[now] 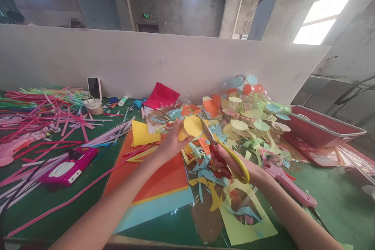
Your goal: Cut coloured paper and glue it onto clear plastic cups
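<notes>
left hand [172, 142], grip pinching yellow paper [191, 126], right hand [224, 160], grip closed on scissors [208, 133]

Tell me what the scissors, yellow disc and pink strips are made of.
The scissors have bright, reflective blades, probably steel, and glossy yellow handles that look like plastic. The yellow disc in the left hand looks like matte paper or thin card, judging by its bend and cut edge. The pink strips look like smooth plastic straws, though paper is possible.
</notes>
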`<state>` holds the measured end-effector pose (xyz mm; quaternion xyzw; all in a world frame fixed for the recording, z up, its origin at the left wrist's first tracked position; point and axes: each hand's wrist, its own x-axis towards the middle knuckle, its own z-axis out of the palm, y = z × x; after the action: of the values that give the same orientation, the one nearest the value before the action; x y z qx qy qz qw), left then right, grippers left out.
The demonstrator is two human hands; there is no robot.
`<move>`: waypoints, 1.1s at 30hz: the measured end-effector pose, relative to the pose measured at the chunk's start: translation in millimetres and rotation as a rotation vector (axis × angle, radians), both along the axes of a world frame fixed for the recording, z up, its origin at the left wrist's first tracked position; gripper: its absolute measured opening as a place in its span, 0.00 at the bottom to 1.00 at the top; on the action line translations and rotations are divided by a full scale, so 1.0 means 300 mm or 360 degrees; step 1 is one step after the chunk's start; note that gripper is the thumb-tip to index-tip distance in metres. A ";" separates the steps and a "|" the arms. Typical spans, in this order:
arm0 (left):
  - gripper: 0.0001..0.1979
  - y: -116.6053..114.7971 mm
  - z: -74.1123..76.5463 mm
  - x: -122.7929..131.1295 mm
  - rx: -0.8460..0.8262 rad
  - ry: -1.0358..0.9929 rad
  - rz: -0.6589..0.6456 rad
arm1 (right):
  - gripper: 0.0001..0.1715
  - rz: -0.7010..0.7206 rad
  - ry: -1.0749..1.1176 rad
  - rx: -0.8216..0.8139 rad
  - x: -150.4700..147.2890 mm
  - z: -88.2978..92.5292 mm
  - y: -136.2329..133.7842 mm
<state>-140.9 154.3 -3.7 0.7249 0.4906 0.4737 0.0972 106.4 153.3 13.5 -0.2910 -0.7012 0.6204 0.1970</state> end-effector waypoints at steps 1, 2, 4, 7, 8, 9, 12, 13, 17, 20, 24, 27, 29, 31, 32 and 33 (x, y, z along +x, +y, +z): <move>0.23 0.001 -0.001 -0.002 -0.0006 0.0009 0.0001 | 0.33 0.0005 0.0010 -0.0003 -0.001 0.003 -0.001; 0.23 0.002 -0.002 -0.004 -0.0012 0.0024 0.0004 | 0.32 0.0014 0.0010 0.0008 -0.002 0.006 -0.003; 0.23 0.003 -0.002 -0.008 -0.0011 0.0060 0.0017 | 0.32 0.0037 -0.0006 0.0069 -0.002 0.016 -0.007; 0.22 0.007 0.001 -0.014 0.0047 0.0106 0.0008 | 0.33 0.0037 -0.0041 0.0155 0.001 0.021 -0.008; 0.21 0.010 0.002 -0.016 0.0086 0.0115 -0.0002 | 0.34 0.0009 -0.0061 0.0167 0.004 0.017 -0.006; 0.20 0.012 0.004 -0.018 0.0130 0.0121 -0.0009 | 0.34 -0.0041 -0.0098 0.0177 0.007 0.011 -0.001; 0.17 0.017 0.009 -0.020 0.0235 0.0131 0.0028 | 0.35 -0.0215 -0.0249 0.0219 0.016 -0.015 0.015; 0.17 0.017 0.010 -0.018 0.0242 0.0131 0.0051 | 0.36 -0.0246 -0.0277 0.0233 0.018 -0.022 0.019; 0.20 0.018 0.007 -0.013 0.0176 0.0064 0.0128 | 0.36 -0.0162 -0.0175 0.0215 0.013 -0.018 0.014; 0.25 0.018 -0.002 -0.014 0.0111 -0.0022 0.0170 | 0.35 -0.0036 -0.0016 0.0070 0.002 0.006 -0.001; 0.26 0.019 -0.011 -0.022 0.0057 -0.0018 0.0160 | 0.34 -0.0018 0.0016 0.0041 -0.001 0.023 -0.005; 0.27 0.020 -0.015 -0.025 0.0074 0.0009 0.0143 | 0.34 -0.0049 -0.0027 0.0168 0.004 0.016 0.002; 0.27 0.021 -0.017 -0.026 0.0065 0.0017 0.0140 | 0.37 -0.0099 -0.0121 0.0257 0.007 0.003 0.009; 0.27 0.021 -0.017 -0.027 0.0041 0.0014 0.0131 | 0.41 -0.0199 -0.0237 0.0285 0.010 -0.015 0.016; 0.27 0.022 -0.018 -0.027 0.0031 0.0011 0.0120 | 0.42 -0.0254 -0.0280 0.0270 0.011 -0.024 0.019; 0.27 0.022 -0.019 -0.027 0.0026 0.0007 0.0110 | 0.42 -0.0305 -0.0302 0.0243 0.012 -0.030 0.021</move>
<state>-149.2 161.0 -9.5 0.7093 0.5117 0.4791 0.0738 109.9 159.6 4.4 -0.3980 -0.7307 0.5134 0.2098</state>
